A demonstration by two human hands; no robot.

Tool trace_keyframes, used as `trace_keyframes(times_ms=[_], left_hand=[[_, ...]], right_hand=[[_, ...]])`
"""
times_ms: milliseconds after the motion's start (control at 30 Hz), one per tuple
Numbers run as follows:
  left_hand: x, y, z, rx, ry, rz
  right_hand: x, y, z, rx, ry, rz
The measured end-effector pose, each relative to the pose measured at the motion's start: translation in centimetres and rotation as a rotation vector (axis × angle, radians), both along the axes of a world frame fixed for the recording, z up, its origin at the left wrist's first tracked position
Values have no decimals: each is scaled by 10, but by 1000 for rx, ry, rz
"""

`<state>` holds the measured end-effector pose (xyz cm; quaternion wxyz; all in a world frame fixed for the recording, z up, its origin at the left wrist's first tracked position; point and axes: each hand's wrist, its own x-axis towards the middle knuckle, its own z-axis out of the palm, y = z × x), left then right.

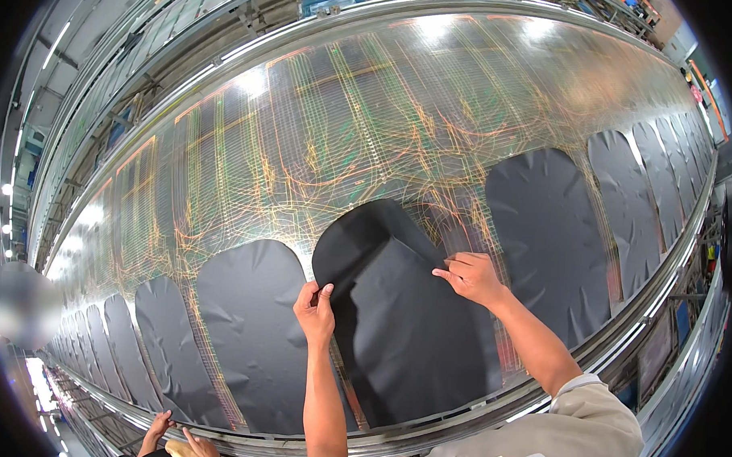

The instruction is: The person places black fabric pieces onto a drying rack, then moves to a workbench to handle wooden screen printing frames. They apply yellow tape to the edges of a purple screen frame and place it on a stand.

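Note:
Between my two hands is a black sheet panel (419, 327) with a rounded far end, its upper part lifted and curled off the table. My left hand (315, 311) pinches its left edge between thumb and fingers. On the opposite edge, my right hand (471, 276) is closed in a pinch as well. The panel's near part lies toward the table's front rail. To its left lies a similar black panel (250, 329), and to its right another one (547, 243), both spread flat with small wrinkles.
A long table (247, 156) carries many coloured marking lines. Several more black panels (165, 330) run along its near side both ways. A metal rail (253, 446) borders the front edge. At lower left, another person's hands (181, 444) are near the rail.

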<state>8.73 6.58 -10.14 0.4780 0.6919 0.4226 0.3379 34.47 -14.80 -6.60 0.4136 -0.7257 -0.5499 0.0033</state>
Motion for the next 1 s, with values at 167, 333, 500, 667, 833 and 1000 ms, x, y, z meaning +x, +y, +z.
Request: trace_keyframes(times_ms=[167,333,500,667,833,1000], left_hand=[[17,4,13,-112,58,174],[29,24,19,-147,344,191],[33,28,17,-134,342,196],[28,26,6,-125,254,200],[30,24,1,-173,117,233],[29,29,7,-240,199,242]], right_hand=[[13,3,0,-195,348,-301],[40,12,-18,-297,650,-446],[50,16,-22,-447,708,-497],[44,18,-17,-371,867,-509],[42,15,-27,-160,867,-432],[37,15,-20,-166,860,-457]])
